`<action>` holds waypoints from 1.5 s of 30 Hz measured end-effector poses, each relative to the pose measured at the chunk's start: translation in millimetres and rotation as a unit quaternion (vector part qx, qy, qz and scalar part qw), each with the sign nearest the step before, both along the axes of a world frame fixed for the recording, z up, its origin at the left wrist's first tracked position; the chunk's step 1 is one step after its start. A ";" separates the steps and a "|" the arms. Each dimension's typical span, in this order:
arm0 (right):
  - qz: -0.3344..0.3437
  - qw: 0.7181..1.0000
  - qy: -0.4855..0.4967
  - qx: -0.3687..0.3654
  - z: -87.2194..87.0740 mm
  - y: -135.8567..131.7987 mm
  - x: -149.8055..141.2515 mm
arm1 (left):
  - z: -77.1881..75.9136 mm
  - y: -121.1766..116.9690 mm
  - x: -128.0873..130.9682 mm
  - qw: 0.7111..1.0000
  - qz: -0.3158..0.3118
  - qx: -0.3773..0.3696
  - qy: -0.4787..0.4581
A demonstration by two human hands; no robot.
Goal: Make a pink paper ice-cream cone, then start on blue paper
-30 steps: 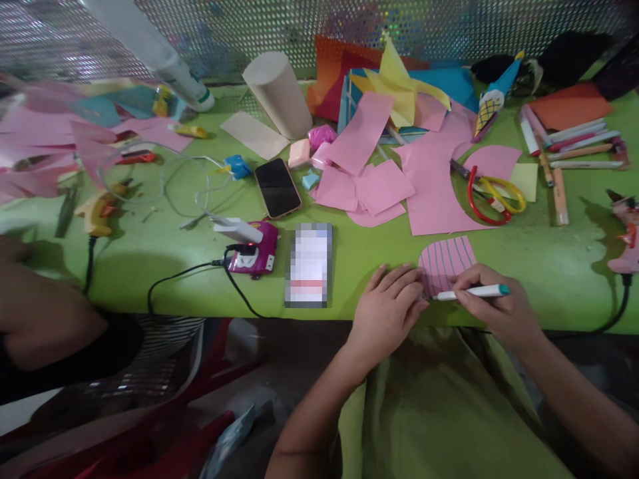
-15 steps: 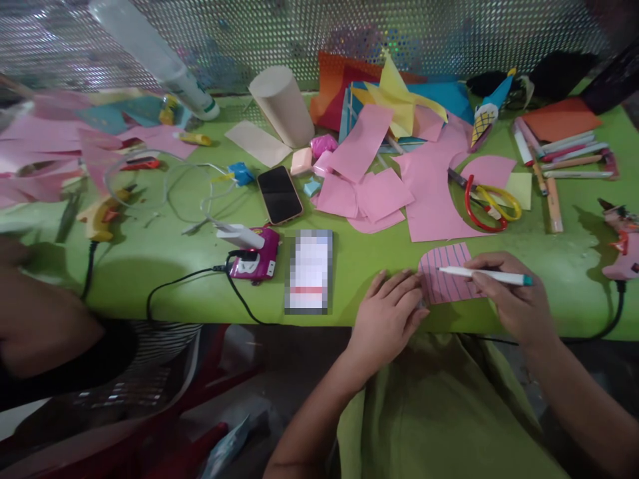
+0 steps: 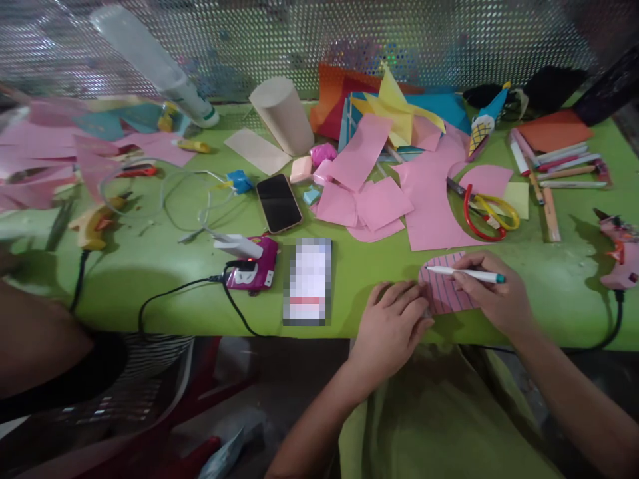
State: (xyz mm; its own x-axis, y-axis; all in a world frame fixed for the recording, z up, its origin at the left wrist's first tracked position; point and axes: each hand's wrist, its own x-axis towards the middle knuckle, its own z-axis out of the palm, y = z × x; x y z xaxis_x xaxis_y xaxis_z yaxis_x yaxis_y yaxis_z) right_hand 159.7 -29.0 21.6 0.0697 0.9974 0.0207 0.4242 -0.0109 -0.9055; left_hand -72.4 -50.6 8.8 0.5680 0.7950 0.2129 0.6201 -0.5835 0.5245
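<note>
A small pink piece of paper (image 3: 452, 296) with a rounded corner and dark parallel lines lies near the table's front edge. My right hand (image 3: 499, 296) is closed around a white marker (image 3: 476, 273) with a green end. The marker's tip points left and meets the upper left part of the paper. My left hand (image 3: 394, 319) lies flat on the table with fingers stretched out, its fingertips at the paper's left edge. Behind the paper lie scissors (image 3: 492, 213) with red and yellow handles, beside a large pink sheet (image 3: 429, 206).
Left of my hands lie a phone with a blurred screen (image 3: 308, 283), a dark phone (image 3: 279, 203) and a purple power box (image 3: 257, 266) with cables. Markers (image 3: 569, 156) lie at the right, near a pink glue gun (image 3: 619, 253). Another person's arm (image 3: 40, 332) rests at the far left.
The marker tip has moved left across the paper, carried by my right hand. My left hand stays at the paper's left edge. The whole view has shifted slightly.
</note>
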 end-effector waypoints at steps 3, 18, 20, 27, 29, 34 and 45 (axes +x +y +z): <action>0.010 1.000 -0.013 0.001 -2.0 -0.1 -1.0 | -1.3 0.2 -0.7 1.000 0.000 -0.002 -0.003; 0.028 0.999 -0.039 0.020 2.0 1.4 -6.9 | -1.2 0.6 -1.5 1.000 0.001 -0.015 -0.005; 0.029 0.998 -0.044 0.019 1.7 0.9 -6.4 | -1.1 0.3 -1.4 1.000 0.002 -0.018 -0.005; -0.001 0.998 -0.060 0.008 -0.7 -3.3 0.4 | -0.3 0.8 -1.2 1.000 -0.002 -0.022 -0.006; -0.014 0.998 -0.054 -0.003 -1.4 -4.3 2.7 | -0.2 1.1 -1.3 1.000 -0.002 -0.023 -0.006; -0.037 0.998 -0.048 -0.009 -1.2 -5.8 7.7 | -0.7 1.3 -1.6 1.000 -0.001 -0.017 -0.004; -0.110 0.990 -0.088 0.006 -1.4 -10.1 26.1 | -2.9 0.8 -1.8 1.000 -0.001 -0.016 0.003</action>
